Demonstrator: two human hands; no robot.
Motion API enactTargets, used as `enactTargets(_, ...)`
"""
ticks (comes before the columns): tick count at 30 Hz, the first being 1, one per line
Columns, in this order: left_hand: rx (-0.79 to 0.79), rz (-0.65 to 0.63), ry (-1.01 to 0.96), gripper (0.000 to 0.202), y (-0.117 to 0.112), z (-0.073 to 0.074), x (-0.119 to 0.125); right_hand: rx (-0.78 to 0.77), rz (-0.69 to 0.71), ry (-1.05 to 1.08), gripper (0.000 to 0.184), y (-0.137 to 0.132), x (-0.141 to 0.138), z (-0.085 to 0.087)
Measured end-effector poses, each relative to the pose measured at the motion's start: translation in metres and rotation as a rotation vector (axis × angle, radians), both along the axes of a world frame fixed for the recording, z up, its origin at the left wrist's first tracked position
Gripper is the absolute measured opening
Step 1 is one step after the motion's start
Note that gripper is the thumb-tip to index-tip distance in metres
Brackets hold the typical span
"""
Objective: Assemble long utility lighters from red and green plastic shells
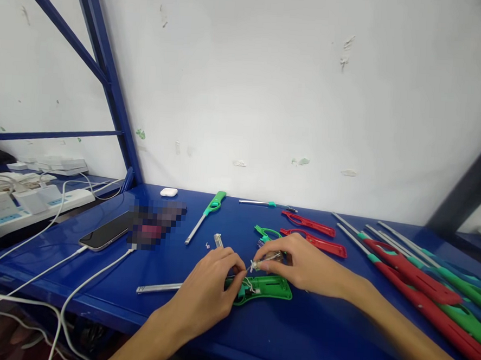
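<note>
At the front edge of the table [304, 336], our left hand [211, 287] pinches the green lighter shell [272, 287]. Just above it, our right hand [302, 266] pinches a small clear part [265, 262].

Pixelated patch [156, 225]: we see only grey and reddish mosaic blocks beside the phone [106, 230]; we cannot tell what lies there.
Left hand [208, 289]: it covers the spot where the metal tube [158, 288] meets the green lighter shell [269, 286]; its grip is hidden from us.
Right hand [302, 266]: its fingertips mostly hide the small clear part [266, 264] they pinch.
White bits [207, 245]: too small for us to name.
Lighter pile [433, 284]: cut off by the right edge.
Cables [96, 271]: they run out at the lower left.
Forearms: both are cut by the bottom edge.
</note>
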State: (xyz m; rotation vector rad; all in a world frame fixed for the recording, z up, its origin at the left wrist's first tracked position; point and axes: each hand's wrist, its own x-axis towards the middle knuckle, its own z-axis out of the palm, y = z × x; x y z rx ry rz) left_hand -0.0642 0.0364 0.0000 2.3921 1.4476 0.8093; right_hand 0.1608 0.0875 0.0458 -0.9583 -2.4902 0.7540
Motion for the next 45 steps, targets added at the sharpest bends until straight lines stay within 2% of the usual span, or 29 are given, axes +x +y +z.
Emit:
enactTargets(7,0.017,-0.026,-0.008,0.015,-0.0023,-0.0008,0.0007,-0.021,0.024,-0.002,0.024,-0.0015,-0.0014,-0.0014)
enactTargets(12,0.016,-0.027,-0.020,0.009,-0.0024,0.0001,0.0013,-0.029,0.023,-0.002,0.026,-0.0024,-0.0028,-0.0012)
enactTargets(29,0.038,-0.033,-0.046,0.015,0.0028,-0.0060,-0.0021,-0.017,-0.006,0.006,0.026,-0.0001,-0.0002,-0.0015)
enactTargets(45,0.061,-0.045,-0.044,0.016,0.0006,-0.0046,-0.0020,0.057,0.032,0.014,0.023,-0.0002,-0.0004,-0.0046)
